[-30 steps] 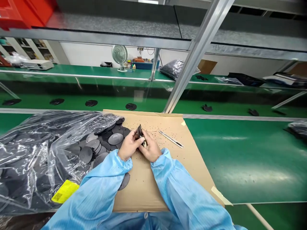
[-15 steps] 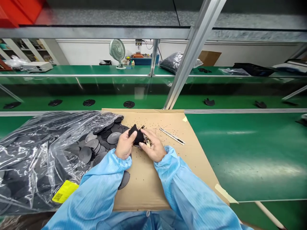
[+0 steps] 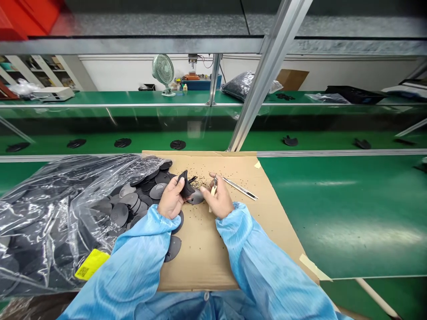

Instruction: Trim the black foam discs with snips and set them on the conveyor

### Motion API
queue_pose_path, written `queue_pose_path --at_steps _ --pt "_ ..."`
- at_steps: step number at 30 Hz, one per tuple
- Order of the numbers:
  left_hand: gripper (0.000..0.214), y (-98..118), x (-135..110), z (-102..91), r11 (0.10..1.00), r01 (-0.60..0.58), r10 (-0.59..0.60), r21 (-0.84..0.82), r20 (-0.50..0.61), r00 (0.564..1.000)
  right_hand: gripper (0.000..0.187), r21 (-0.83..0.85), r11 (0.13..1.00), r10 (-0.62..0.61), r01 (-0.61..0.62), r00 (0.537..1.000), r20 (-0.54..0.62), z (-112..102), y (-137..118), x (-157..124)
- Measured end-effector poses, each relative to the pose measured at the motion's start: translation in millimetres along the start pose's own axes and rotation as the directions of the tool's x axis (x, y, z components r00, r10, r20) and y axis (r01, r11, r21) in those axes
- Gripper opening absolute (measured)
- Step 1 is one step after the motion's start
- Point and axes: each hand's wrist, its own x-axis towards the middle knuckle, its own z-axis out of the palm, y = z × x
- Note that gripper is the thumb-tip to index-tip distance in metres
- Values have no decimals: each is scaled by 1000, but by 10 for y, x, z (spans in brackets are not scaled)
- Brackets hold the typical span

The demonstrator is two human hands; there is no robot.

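Observation:
My left hand [image 3: 170, 199] is closed around a black curved plastic part [image 3: 185, 186], which it holds tilted above the cardboard. My right hand [image 3: 220, 201] grips small nippers [image 3: 214, 190] with cream handles and a metal head, apart from the part. Between the hands, a dark round plastic disc [image 3: 196, 197] lies on the cardboard sheet [image 3: 200, 271]. Tiny black scraps are scattered around it. Close to my left wrist lies another dark disc [image 3: 173, 249]. A slim utility knife [image 3: 240, 189] rests to the right of my right hand.
At left, a clear plastic bag [image 3: 50, 213] spills a heap of dark discs [image 3: 147, 195] onto the cardboard. A metal post [image 3: 263, 80] rises beyond it. Several black parts sit on the green conveyor belt [image 3: 207, 143] behind. A fan [image 3: 163, 73] stands on the far shelf.
My hands have moved apart. The right hand has drawn the nippers away to the right, and the left has turned the black part, uncovering the disc below.

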Motion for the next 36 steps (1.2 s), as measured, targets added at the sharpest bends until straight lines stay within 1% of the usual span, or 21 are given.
queue_pose_path --at_steps 2,4,5,8,12,17,24,33,36 --pt "46 9 14 -16 999 -9 8 -42 -19 1000 56 -116 986 -110 119 990 84 -24 -25 -18" --pt "49 20 26 -25 998 -9 6 -66 -51 999 53 -207 950 -201 233 966 165 -32 -42 -31" --pt "50 25 29 -27 998 -3 -2 -65 -63 998 51 -236 933 -231 271 955 186 -32 -47 -34" --pt "51 34 33 -27 999 9 -12 -40 -90 996 46 -273 906 -288 323 944 162 -30 -51 -37" --pt "50 29 35 -36 1000 -6 7 7 -101 995 44 -303 888 -316 345 938 144 -37 -48 -37" --pt "48 19 39 -63 1000 -25 26 12 -74 997 44 -326 885 -297 333 942 157 -46 -54 -38" --pt "45 34 43 -63 998 -37 40 42 -71 997 42 -343 883 -272 319 945 180 -57 -62 -36" --pt "47 37 36 -60 998 -36 39 51 -67 997 40 -335 884 -283 326 944 170 -52 -48 -41" --pt "47 42 36 -55 998 -43 47 53 -73 996 39 -341 878 -287 336 940 186 -53 -38 -38"
